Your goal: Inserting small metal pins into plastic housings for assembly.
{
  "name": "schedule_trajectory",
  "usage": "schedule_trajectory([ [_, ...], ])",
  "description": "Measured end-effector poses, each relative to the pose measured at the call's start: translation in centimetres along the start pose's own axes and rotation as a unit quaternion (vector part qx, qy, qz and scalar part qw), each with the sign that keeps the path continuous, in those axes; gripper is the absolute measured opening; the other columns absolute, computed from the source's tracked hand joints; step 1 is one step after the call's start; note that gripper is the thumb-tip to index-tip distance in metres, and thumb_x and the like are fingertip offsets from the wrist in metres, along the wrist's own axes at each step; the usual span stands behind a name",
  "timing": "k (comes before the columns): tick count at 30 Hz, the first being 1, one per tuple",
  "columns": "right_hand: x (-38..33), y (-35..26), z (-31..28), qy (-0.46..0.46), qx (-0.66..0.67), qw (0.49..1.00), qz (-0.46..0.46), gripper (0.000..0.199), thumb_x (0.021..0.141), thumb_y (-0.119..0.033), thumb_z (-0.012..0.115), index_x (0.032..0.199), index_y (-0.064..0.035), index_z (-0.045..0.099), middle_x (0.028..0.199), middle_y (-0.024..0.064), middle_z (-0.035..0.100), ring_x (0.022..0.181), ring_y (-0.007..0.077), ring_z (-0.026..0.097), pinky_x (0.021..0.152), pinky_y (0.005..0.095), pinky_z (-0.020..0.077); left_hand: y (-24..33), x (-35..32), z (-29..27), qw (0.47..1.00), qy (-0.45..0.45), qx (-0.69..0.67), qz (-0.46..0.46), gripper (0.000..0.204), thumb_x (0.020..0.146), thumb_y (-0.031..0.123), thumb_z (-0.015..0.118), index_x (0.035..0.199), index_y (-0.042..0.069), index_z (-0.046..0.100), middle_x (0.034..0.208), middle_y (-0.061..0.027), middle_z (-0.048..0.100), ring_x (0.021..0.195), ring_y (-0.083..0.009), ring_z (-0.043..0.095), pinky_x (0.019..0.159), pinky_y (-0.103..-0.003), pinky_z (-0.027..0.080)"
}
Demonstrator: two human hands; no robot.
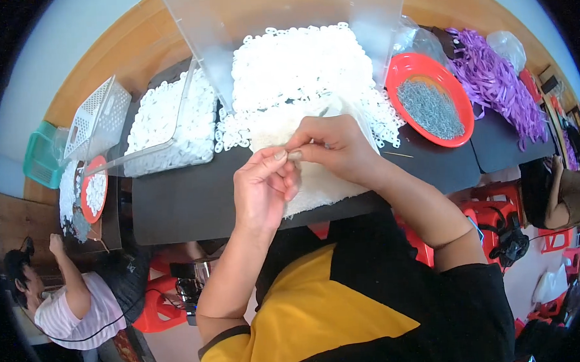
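My left hand [262, 183] and my right hand [341, 146] meet above a cream cloth [329, 191] on the dark table. Thumb and fingers of each hand are pinched together, their tips touching. What lies between them is too small and covered to make out. Just above my right knuckles a short greyish tip [324, 111] shows; I cannot tell what it belongs to. Beyond the cloth, small white ring-shaped plastic pieces [303, 64] are heaped in a large clear bin [201, 49] and spill out at its front.
Left of it, a clear box [166, 155] holds more white pieces. A red bowl [466, 118] of small metal parts [429, 107] stands right, beside purple ribbons [502, 81]. A thin stick [397, 154] lies on the table [194, 211]. Another person [81, 300] sits at left.
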State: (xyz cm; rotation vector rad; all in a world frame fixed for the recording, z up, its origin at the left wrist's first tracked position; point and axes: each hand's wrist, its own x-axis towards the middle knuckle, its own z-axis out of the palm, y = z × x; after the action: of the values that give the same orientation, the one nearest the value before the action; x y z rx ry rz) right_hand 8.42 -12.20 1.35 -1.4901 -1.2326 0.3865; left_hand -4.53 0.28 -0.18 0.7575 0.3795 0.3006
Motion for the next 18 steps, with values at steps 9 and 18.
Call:
schedule_trajectory([
  [9,0.0,0.0,0.9,0.021,-0.049,0.998,-0.03,0.011,0.084,-0.003,0.065,0.094,-0.001,0.064,0.079,0.0038,0.061,0.07,0.0095,0.057,0.063,0.0232,0.044,0.7,-0.2,0.0,0.999,0.021,-0.006,-0.03,0.014,0.087,0.009,0.062,0.094,-0.003,0.059,0.074,-0.0075,0.058,0.055,-0.0158,0.053,0.043,-0.027,0.037],
  [18,1.9,-0.7,1.1,-0.021,-0.066,0.995,0.067,0.007,0.084,-0.006,0.064,0.088,-0.0011,0.061,0.077,0.0069,0.058,0.07,0.0135,0.056,0.064,0.0271,0.0446,3.2,1.3,-4.5,0.673,0.116,0.648,0.337,0.022,0.085,0.007,0.06,0.105,-0.002,0.06,0.081,-0.0157,0.064,0.065,-0.0284,0.062,0.059,-0.039,0.048],
])
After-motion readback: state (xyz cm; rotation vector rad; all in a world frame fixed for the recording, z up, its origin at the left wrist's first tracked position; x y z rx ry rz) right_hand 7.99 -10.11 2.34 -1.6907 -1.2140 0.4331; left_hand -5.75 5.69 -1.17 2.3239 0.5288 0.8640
